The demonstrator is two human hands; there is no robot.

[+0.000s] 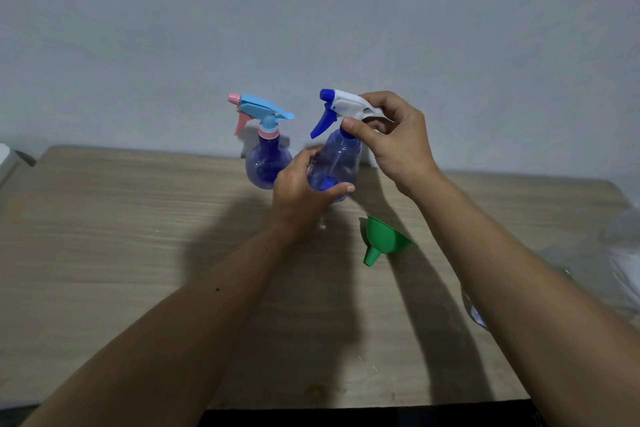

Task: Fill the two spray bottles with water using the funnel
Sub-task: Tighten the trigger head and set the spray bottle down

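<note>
Two translucent blue spray bottles are at the back of the wooden table (104,236). My left hand (301,191) grips the body of the nearer bottle (337,163), held slightly tilted. Its white and blue trigger head (341,106) is pinched at the neck by my right hand (394,139). The other spray bottle (265,163) has a light-blue and pink trigger head and stands upright just left of it, untouched. A green funnel (381,239) lies on its side on the table, in front and to the right of the held bottle.
A clear plastic bottle (474,312) lies at the right, mostly hidden behind my right forearm. Clear plastic items (623,253) sit at the table's right edge. A grey wall rises behind the table. A pale object (10,159) shows at the far left.
</note>
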